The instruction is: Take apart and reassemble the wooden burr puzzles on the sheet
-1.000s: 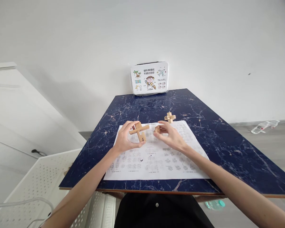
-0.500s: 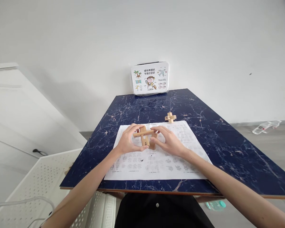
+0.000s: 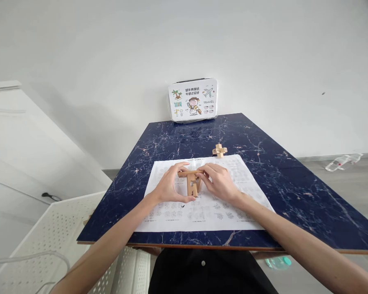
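Over the sheet of printed diagrams (image 3: 199, 222), both hands work on notched wooden burr puzzle pieces. My left hand (image 3: 168, 185) curves around the left side, its thumb at the lower end of an upright notched piece (image 3: 191, 190) with a dark mark on it. Across the top of that piece lies a wooden bar (image 3: 185, 174). My right hand (image 3: 219, 181) is closed, fingers and thumb pinching the bar's right end. Part of another wooden piece shows behind the upright one, mostly hidden. How the pieces interlock cannot be made out.
An assembled cross-shaped wooden puzzle (image 3: 220, 150) stands at the paper's far edge. A white printed case (image 3: 193, 101) leans on the wall at the back of the blue marbled table (image 3: 135, 171). A white perforated cabinet (image 3: 49, 228) adjoins on the left. Plastic bottles (image 3: 279, 263) lie on the floor.
The held pieces have shifted slightly right and toward me, and the upright piece has turned straighter. My right fingers have closed in around the bar's right end.
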Demonstrator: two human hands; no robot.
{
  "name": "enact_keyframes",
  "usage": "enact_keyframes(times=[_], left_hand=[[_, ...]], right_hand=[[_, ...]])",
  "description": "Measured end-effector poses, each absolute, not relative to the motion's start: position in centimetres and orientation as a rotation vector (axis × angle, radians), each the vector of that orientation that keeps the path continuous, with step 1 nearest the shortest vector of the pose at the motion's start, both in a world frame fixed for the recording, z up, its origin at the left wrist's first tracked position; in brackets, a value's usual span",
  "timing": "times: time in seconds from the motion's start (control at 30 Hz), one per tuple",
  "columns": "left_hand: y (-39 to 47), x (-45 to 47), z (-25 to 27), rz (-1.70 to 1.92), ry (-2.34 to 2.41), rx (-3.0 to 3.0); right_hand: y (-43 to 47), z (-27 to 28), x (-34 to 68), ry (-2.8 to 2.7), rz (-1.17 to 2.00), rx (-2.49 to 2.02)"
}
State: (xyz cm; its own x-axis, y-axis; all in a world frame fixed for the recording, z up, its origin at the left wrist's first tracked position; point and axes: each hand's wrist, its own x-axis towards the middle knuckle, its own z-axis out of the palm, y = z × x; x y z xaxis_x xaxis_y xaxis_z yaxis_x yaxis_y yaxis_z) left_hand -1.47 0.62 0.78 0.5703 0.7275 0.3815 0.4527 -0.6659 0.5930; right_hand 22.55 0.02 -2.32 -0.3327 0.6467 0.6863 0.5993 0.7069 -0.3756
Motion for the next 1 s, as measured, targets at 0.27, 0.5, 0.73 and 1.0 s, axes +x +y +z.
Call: enact_keyframes(times=[0.27, 0.5, 0.73, 1.0], left_hand=[[0.7, -1.4, 0.3, 0.89, 0.931, 2.492], [1.7, -1.4, 0.4, 0.909, 0.786, 2.886], [0.3, -0.3, 0.5, 0.932, 0.488, 3.053], [1.0, -0.5, -0.3, 1.097, 1.114, 2.518]], right_hand=[[0.2, -2.4, 22.6, -1.984, 0.223, -1.069], [0.2, -2.6, 22.2, -1.936, 0.396, -1.066], [1.1, -2.6, 22.8, -1.796, 0.489, -1.257], [1.6, -1.9, 23.4, -1.628, 0.748, -1.268]])
